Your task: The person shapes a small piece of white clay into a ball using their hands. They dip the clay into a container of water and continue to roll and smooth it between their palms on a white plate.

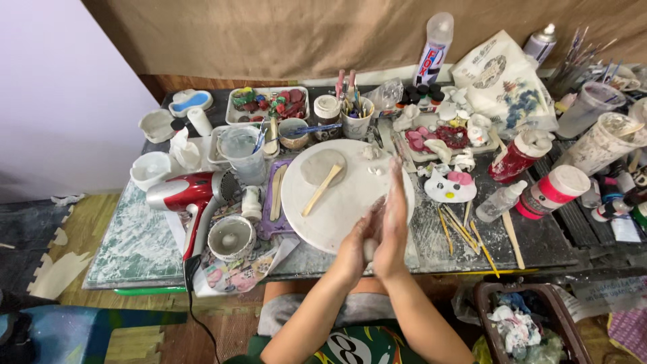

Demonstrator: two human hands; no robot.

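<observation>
- Pressing together palm to palm, the left hand (356, 248) and the right hand (393, 228) squeeze a small pale lump of clay (369, 249) between them, at the near edge of the table; only a bit of the lump shows between the palms.
- Both hands are dusted with white clay; the right hand's fingers are stretched flat and point far, over the near right part of a round white work board (337, 216).
- On the far part of that board lies a flat grey disc of clay (322, 165), and a wooden stick (321, 191) rests with its far end on the disc, slanting near and left.
- A few small white clay scraps (372, 154) lie on the far right of the board.
- Left of the board, a purple tray (268, 222) holds another wooden stick, and near it stands a small grey bowl (231, 237).
- Further left lies a red and silver hair dryer (189, 197), its black cord running off the near edge.
- Right of the board sits a white cat-face piece with a pink bow (449, 187), and near it thin yellow sticks (461, 229) lie scattered.
- On the far right stand a red bottle (515, 160) and a white jar with a red label (552, 192).
- A brown bin with crumpled rags (522, 323) stands on the floor, near right.
</observation>
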